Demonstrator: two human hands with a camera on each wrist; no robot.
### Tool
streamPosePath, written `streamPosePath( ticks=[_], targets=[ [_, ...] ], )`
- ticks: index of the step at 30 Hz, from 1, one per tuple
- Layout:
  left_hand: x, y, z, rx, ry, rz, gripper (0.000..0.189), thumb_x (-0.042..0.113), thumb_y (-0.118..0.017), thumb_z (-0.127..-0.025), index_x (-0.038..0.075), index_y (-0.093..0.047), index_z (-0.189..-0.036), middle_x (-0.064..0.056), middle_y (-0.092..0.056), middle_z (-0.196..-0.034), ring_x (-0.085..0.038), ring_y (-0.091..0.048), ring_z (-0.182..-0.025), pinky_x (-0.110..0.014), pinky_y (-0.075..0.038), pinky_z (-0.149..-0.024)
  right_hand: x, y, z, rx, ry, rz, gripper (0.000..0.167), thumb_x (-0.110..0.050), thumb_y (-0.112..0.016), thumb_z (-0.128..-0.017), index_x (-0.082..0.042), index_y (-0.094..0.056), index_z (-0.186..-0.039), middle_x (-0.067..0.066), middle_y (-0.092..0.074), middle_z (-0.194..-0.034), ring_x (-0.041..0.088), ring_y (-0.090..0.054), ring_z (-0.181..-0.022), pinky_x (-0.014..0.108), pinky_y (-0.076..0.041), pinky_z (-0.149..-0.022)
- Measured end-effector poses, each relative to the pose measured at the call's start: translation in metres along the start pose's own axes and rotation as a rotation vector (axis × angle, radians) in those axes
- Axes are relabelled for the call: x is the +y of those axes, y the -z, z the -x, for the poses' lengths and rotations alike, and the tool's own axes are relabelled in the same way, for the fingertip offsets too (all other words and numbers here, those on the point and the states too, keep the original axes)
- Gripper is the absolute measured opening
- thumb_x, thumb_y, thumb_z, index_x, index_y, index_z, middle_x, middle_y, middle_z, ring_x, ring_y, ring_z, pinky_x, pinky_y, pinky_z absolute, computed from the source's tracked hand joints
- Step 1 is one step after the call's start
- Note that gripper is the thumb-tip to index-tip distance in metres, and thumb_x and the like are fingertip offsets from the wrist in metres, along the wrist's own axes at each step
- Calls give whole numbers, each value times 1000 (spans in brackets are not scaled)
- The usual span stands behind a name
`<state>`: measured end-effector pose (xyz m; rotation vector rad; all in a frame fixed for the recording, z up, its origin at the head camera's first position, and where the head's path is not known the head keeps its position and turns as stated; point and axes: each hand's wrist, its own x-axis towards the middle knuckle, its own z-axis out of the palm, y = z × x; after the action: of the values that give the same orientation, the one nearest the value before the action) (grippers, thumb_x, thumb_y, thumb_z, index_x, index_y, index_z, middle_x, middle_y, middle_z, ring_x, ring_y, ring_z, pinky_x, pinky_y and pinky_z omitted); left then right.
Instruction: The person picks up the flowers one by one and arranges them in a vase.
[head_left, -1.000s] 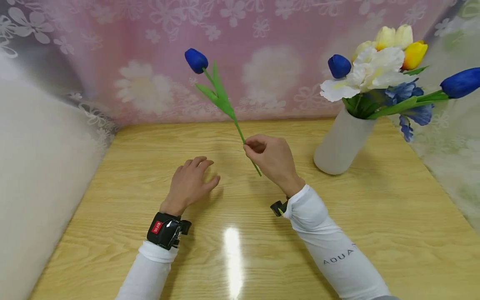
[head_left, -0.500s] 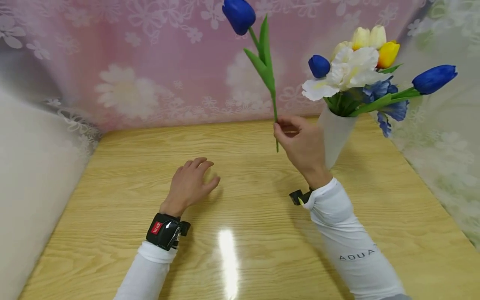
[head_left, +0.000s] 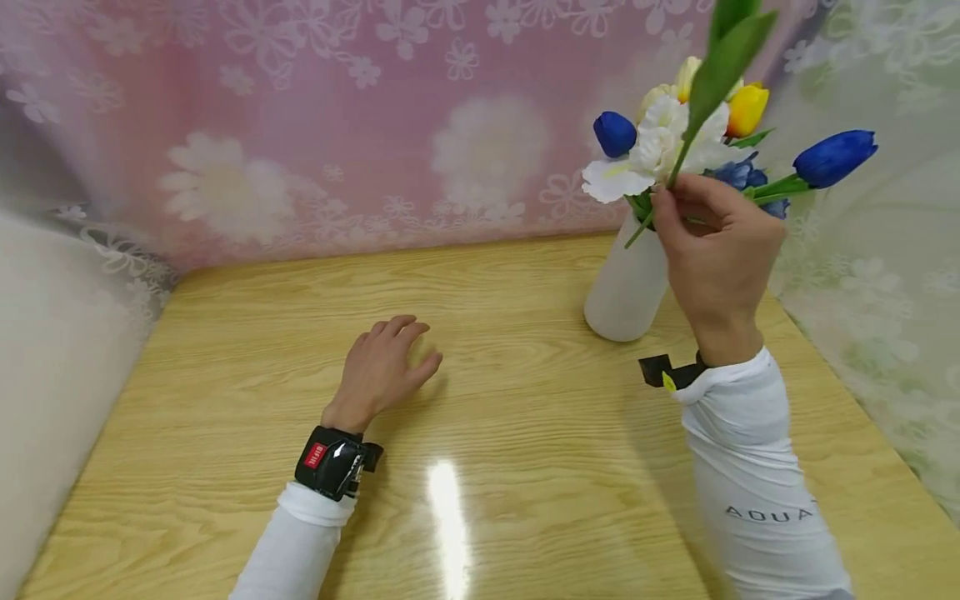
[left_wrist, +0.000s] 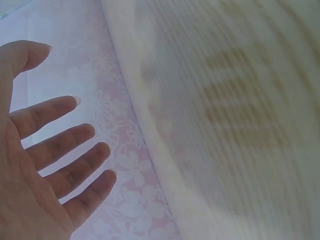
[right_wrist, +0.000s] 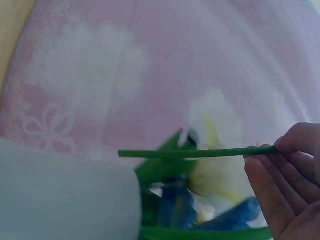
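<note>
My right hand (head_left: pixel 720 258) pinches the green stem of a blue tulip (head_left: pixel 681 161) between thumb and fingers. The bloom is beyond the top edge of the head view; two long leaves show. The stem's lower end slants down in front of the mouth of a white vase (head_left: pixel 625 287). In the right wrist view, the bare stem (right_wrist: pixel 200 153) extends from the fingertips towards the vase rim (right_wrist: pixel 135 185). The vase holds a white ruffled flower (head_left: pixel 652 150), several tulips and blue petals. My left hand (head_left: pixel 382 367) hovers low over the table, fingers spread, holding nothing.
The wooden table (head_left: pixel 480 417) ends at a pink floral curtain (head_left: pixel 375 150) behind. Another blue tulip (head_left: pixel 836 158) juts out to the right of the vase, and a yellow tulip (head_left: pixel 747 108) stands behind the white flower. A pale wall (head_left: pixel 60 317) borders the left side.
My right hand has carried the blue tulip to the right and up, from mid-table to the vase. The view has shifted slightly right. My left hand has stayed in place.
</note>
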<state>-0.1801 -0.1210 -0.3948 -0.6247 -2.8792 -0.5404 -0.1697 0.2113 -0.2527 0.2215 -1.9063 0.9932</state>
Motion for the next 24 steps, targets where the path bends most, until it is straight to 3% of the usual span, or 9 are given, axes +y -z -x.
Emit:
streamPosePath(
  ticks=[8, 11, 13, 19, 24],
  targets=[
    [3, -1, -5, 1, -9, -6, 49, 46, -58, -90, 10, -63, -123, -12, -53, -132, -34, -50, -117, -53, -42, -91, 3, 15, -14, 116, 17, 73, 25, -20, -69, -88, 1, -75, -99, 8, -72, -92, -3, -66, -79, 14, -51, -70],
    [4, -2, -6, -6, -8, -3, 50, 47, -58, -90, 10, -63, -123, -12, -53, -132, -34, -50, -117, -53, -42, -92, 4, 16, -17, 158, -12, 71, 22, -21, -71, -87, -2, -76, -98, 4, -72, -92, -4, -66, -78, 14, -51, -70],
    [4, -2, -6, -7, -6, -3, 50, 46, -58, -90, 10, -63, -123, -12, -53, -132, -34, -50, -117, -53, -42, -91, 6, 17, -19, 149, -14, 88, 23, -21, -71, -87, -2, -76, -99, 5, -72, -93, -4, -65, -78, 13, -51, -70],
    [6, -3, -7, -13, -11, -10, 50, 47, -58, -90, 9, -64, -122, -12, -53, -132, -34, -50, -117, -53, -42, -91, 7, 21, -20, 102, -159, 96, 21, -21, -72, -86, -7, -76, -101, 6, -72, -98, -6, -65, -80, 16, -51, -77],
    [7, -5, -9, -11, -18, -12, 50, 46, -58, -90, 9, -64, -122, -12, -54, -132, -34, -51, -116, -53, -43, -90, 6, 25, -22, 41, -192, 183, 27, -29, -69, -89, -10, -75, -106, 5, -71, -102, -6, -64, -84, 16, -50, -79]
  ],
)
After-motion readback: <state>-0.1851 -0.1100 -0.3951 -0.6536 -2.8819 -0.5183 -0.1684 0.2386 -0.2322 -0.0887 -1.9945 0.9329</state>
